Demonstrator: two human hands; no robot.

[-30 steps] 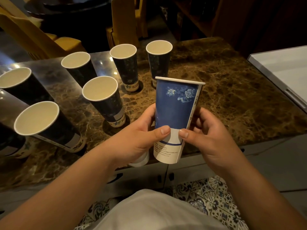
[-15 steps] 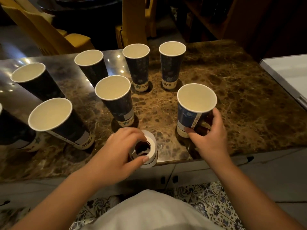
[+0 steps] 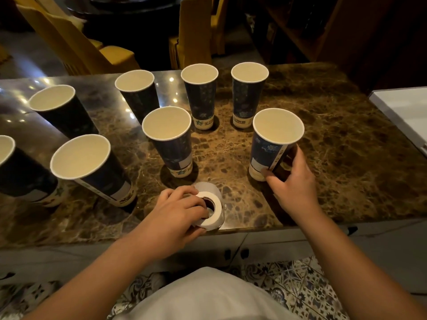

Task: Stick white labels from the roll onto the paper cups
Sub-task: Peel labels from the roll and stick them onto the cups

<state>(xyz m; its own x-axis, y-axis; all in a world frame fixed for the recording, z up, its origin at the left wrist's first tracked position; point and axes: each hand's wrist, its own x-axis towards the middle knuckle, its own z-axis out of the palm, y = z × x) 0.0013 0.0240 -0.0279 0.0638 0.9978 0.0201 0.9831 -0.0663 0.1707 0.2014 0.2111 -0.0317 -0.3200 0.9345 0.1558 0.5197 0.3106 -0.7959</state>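
Several tall dark-blue paper cups stand upright on the brown marble table [image 3: 335, 139]. My right hand [image 3: 292, 181] curls round the lower part of the nearest right cup [image 3: 270, 146], which stands on the table and shows a white label low on its side. My left hand [image 3: 179, 215] grips the white label roll [image 3: 211, 210] at the table's front edge, fingers over its top and dark core. The middle cup [image 3: 171, 139] and a front-left cup [image 3: 92, 167] each show a pale label near the base.
More cups stand in a back row [image 3: 201, 93] and along the left edge [image 3: 60, 109]. Yellow chairs [image 3: 87, 49] stand beyond the table. A white-topped surface [image 3: 406, 112] lies at the right. Patterned floor tiles show below the table's edge.
The cup I held up in both hands has been set down on the table at the right. My left hand left it and took hold of the label roll.
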